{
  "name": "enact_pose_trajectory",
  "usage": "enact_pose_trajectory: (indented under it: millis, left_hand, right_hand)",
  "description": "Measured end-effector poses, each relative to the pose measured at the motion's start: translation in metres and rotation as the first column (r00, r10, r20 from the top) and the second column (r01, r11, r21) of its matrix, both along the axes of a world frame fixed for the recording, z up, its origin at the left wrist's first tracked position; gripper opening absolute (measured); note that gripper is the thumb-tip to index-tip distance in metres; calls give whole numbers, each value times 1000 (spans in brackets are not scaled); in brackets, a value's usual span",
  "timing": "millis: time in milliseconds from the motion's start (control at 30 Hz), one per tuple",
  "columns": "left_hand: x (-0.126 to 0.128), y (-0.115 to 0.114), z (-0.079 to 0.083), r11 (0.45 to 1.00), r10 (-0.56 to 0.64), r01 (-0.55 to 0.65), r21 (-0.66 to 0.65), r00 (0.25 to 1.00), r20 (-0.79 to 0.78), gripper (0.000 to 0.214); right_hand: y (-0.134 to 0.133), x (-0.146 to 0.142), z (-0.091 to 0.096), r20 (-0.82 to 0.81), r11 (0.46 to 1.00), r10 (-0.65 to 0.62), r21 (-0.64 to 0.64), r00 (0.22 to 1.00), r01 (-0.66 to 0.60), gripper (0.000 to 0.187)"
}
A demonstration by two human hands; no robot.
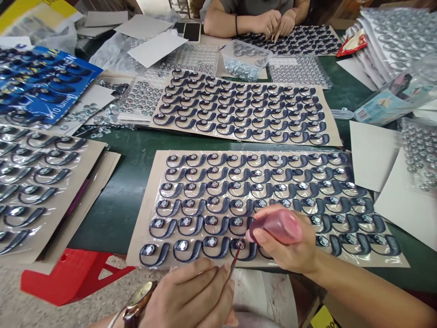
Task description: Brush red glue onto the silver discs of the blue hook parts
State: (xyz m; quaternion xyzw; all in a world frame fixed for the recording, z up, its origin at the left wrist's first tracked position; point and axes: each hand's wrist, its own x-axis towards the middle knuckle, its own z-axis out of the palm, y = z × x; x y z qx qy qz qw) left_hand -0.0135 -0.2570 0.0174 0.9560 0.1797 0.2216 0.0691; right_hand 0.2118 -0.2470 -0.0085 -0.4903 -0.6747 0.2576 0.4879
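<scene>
A cardboard sheet (145, 214) in front of me carries rows of dark blue ear-hook parts (211, 200) with shiny round discs. My left hand (194, 296), a watch on its wrist, is closed on a thin red-tipped stick (235, 257). The stick's tip touches a disc (240, 244) in the sheet's nearest row. My right hand (290, 248) is closed around a small pink squeeze bottle (278, 226), resting on the sheet just right of that disc.
More sheets of the same parts lie beyond (239, 109) and at left (34, 182). A clear tub of discs (245, 61) stands at the back. Another person's hands (273, 23) rest on a far sheet. White cards (370, 155) lie right; a red stool (71, 273) sits below.
</scene>
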Motion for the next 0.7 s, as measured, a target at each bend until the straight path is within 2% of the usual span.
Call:
enact_pose_trajectory:
  millis: [233,433,600,700]
  left_hand:
    - [-1,3,2,1000,-22,22,0,1000,-11,24]
    - [-2,4,1,999,-16,16,-41,1000,-9,23]
    - [1,13,2,995,-94,95,0,989,118,24]
    - [2,16,6,993,-89,94,-66,993,71,20]
  right_hand:
    - [1,-1,1,-1,996,17,-84,1000,-17,17]
    - [0,1,1,-42,998,11,-58,999,-13,12]
    - [-1,3,0,-43,998,-3,-55,999,0,10]
    - [-1,2,0,-43,999,-19,-46,999,17,10]
